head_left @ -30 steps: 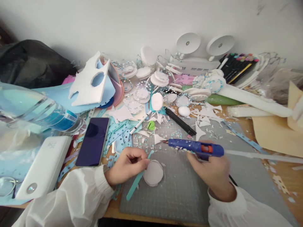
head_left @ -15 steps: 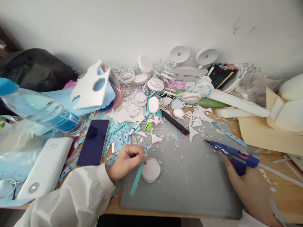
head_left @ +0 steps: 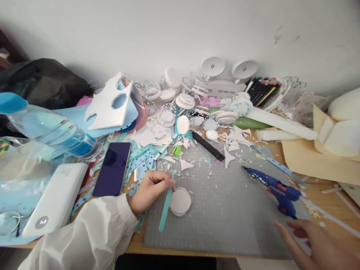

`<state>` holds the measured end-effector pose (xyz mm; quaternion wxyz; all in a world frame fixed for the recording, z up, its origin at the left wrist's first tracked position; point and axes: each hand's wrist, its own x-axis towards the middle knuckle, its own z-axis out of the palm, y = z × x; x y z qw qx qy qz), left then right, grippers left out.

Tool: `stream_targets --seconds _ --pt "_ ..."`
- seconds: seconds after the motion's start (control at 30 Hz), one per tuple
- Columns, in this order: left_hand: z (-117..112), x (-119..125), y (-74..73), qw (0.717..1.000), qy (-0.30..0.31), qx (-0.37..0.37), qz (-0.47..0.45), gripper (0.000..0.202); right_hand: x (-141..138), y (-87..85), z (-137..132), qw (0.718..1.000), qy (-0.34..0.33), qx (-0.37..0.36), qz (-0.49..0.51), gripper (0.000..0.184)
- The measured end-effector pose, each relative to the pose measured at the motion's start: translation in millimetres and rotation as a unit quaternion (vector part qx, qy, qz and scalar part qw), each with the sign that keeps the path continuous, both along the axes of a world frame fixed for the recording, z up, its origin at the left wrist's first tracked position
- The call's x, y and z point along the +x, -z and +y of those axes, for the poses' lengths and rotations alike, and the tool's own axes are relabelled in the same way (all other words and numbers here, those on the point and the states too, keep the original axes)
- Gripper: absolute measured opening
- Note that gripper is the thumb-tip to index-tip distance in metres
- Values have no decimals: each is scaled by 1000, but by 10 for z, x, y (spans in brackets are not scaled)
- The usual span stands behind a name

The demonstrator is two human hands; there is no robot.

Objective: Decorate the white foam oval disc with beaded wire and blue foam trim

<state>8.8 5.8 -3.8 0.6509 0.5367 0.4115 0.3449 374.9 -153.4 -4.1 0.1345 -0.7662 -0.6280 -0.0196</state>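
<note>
My left hand [head_left: 152, 191] is closed in a pinch on a narrow teal strip [head_left: 165, 210], which slants down toward the mat's near edge. Beside the strip, partly under my fingertips, a round white disc [head_left: 180, 201] lies on the grey cutting mat [head_left: 225, 221]. At the lower right my right hand [head_left: 315, 240] is empty, its fingers apart and slightly blurred. Just beyond it a blue hot glue gun [head_left: 278, 187] lies on its side over the mat's right edge, nozzle pointing left, with a pale glue stick [head_left: 329, 213] trailing from its back.
A black utility knife [head_left: 208, 146], white scraps [head_left: 229, 157] and a green piece [head_left: 177, 150] lie at the mat's far side. Behind are piled white discs [head_left: 185, 100]. A phone [head_left: 112, 168], power bank [head_left: 56, 198] and water bottle [head_left: 53, 129] occupy the left.
My right hand has let go of the glue gun and drawn back toward the lower right. The teal strip has swung slightly more upright in my left hand.
</note>
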Motion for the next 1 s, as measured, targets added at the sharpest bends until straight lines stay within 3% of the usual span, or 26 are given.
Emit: stream_targets --seconds 0.07,0.13,0.27,0.37,0.5,0.63,0.73,0.8,0.87,0.93,1.0 --pt "-1 9 -7 1000 -13 -19 -12 29 -306 -133 98 992 -118 6 44 12" --pt "-5 18 -14 999 -25 -39 -22 28 -715 -272 324 974 -201 85 56 15" --pt "-14 39 -26 995 -48 -70 -50 30 -1457 -419 892 908 -383 160 49 23" --pt "-15 54 -28 991 -63 -86 -76 33 -1750 -383 1219 844 -491 218 -1 21" --pt "-14 71 -5 989 -73 -98 -83 34 -1868 -304 1428 787 -543 291 -35 21" --pt "-21 60 -11 996 -45 -66 -51 45 -1769 -293 1466 767 -551 327 -32 29" --pt "4 11 -66 997 32 69 30 43 -1578 -252 1467 793 -509 334 27 25" --pt "41 -29 -98 966 113 224 68 42 -1439 -189 1470 826 -432 346 105 19" --pt "81 -57 -104 914 197 338 108 72 -1329 -119 1472 849 -332 365 191 25" --pt "110 -64 -86 866 268 392 157 94 -1267 -72 1467 851 -244 372 279 25" --pt "124 -59 -64 835 312 404 205 88 -1252 -62 1453 841 -178 361 363 18"
